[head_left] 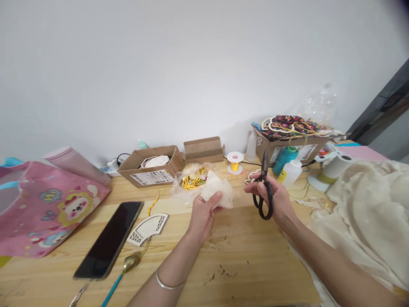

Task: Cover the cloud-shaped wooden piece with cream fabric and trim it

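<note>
While our left hand, in the head view, pinches a small cream cloth over the counter, our right hand holds black scissors, blades up; a thread spool stands behind, between our hands.

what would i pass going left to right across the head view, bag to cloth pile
Pink bag, phone, fan-shaped piece, left hand holding a pale scrap, yellow spool, scissors in the right hand, yellow-labelled bottle, cloth pile.
</note>
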### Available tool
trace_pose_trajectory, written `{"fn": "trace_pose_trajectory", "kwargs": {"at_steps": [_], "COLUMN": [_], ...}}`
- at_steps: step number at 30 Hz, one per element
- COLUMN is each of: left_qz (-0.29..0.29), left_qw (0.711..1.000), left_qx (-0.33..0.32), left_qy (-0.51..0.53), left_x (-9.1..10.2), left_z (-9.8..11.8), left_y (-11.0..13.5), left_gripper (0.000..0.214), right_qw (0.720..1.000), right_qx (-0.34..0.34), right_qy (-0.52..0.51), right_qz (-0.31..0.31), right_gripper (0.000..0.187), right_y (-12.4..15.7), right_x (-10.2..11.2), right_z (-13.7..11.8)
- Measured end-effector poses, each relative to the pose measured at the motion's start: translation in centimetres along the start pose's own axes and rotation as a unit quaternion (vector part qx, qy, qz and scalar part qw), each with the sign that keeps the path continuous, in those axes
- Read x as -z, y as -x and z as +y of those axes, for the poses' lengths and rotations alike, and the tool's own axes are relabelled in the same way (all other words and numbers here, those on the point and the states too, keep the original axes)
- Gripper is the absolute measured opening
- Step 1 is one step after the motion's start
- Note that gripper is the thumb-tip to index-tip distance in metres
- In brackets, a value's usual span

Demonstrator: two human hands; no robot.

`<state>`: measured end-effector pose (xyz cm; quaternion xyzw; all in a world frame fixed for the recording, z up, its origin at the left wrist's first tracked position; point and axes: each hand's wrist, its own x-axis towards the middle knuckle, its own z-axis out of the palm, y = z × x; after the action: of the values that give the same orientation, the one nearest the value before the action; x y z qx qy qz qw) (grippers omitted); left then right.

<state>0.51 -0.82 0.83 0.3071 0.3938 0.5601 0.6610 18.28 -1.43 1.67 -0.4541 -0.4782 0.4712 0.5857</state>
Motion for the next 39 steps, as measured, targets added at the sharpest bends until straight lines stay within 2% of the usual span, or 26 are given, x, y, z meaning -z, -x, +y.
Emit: {"fn": "trace_pose_trajectory", "kwargs": {"at_steps": [4,7,9,11,14,21,33,39], "left_qz": [0.024,0.038,0.034,0.027,0.033,0.025,-0.02,-0.016], "left_qw": [0.999,0.998,0.998,0.998,0.998,0.998,0.998,0.998], "left_qx": [-0.023,-0.032,-0.034,-0.039,-0.05,-0.066,-0.064,-0.057], "left_qy": [0.022,0.032,0.034,0.032,0.023,-0.001,-0.001,0.004], "left_x": [-0.06,-0.25,-0.45,-0.66,-0.84,-0.78,-0.55,-0.5], "left_z": [-0.02,0.17,0.3,0.38,0.36,0.02,-0.13,-0.18], "left_y": [0.07,0.24,0.43,0.62,0.8,0.75,0.84,0.69], "left_gripper": [0.038,0.039,0.037,0.038,0.043,0.043,0.035,0.032], "right_qw": [0.997,0.988,0.968,0.939,0.914,0.897,0.899,0.901], "right_qx": [0.057,0.053,0.077,0.121,0.15,0.166,0.171,0.157], "right_qy": [0.035,0.106,0.205,0.3,0.363,0.392,0.381,0.38], "right_qz": [-0.041,-0.097,-0.118,-0.114,-0.105,-0.122,-0.134,-0.14], "right_gripper": [0.049,0.044,0.036,0.03,0.032,0.037,0.032,0.031], "right_y": [-0.15,-0.14,-0.03,0.1,0.23,0.39,0.49,0.47], "right_x": [0.1,0.09,0.02,-0.06,-0.1,-0.16,-0.01,-0.24], "right_z": [0.42,0.36,0.26,0.25,0.41,0.66,0.66,0.41]}}
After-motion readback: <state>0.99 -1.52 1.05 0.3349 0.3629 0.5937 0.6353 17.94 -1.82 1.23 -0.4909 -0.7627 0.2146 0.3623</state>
